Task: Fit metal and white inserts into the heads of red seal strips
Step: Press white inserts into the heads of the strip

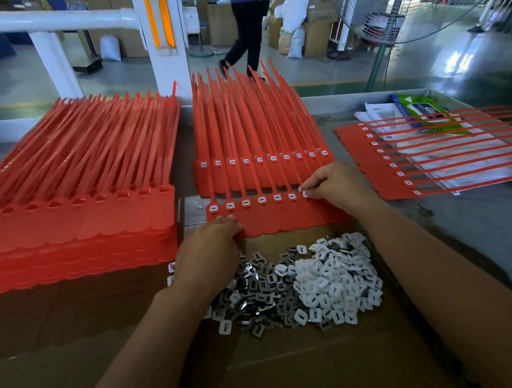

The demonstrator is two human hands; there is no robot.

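The row of red seal strips (pixel 277 215) was laid on the desk (pixel 432 223), just beyond the heap of metal and white inserts (pixel 307 286). Its near-left edge was pressed down by the left grip (pixel 214 244), fingers laid flat and holding nothing. A white insert (pixel 305 193) was pinched at a head socket by the right grip (pixel 332 186). The inserts were judged light and slippery, best taken by their edges. The strips were judged thin and floppy, best steadied at the flat tags.
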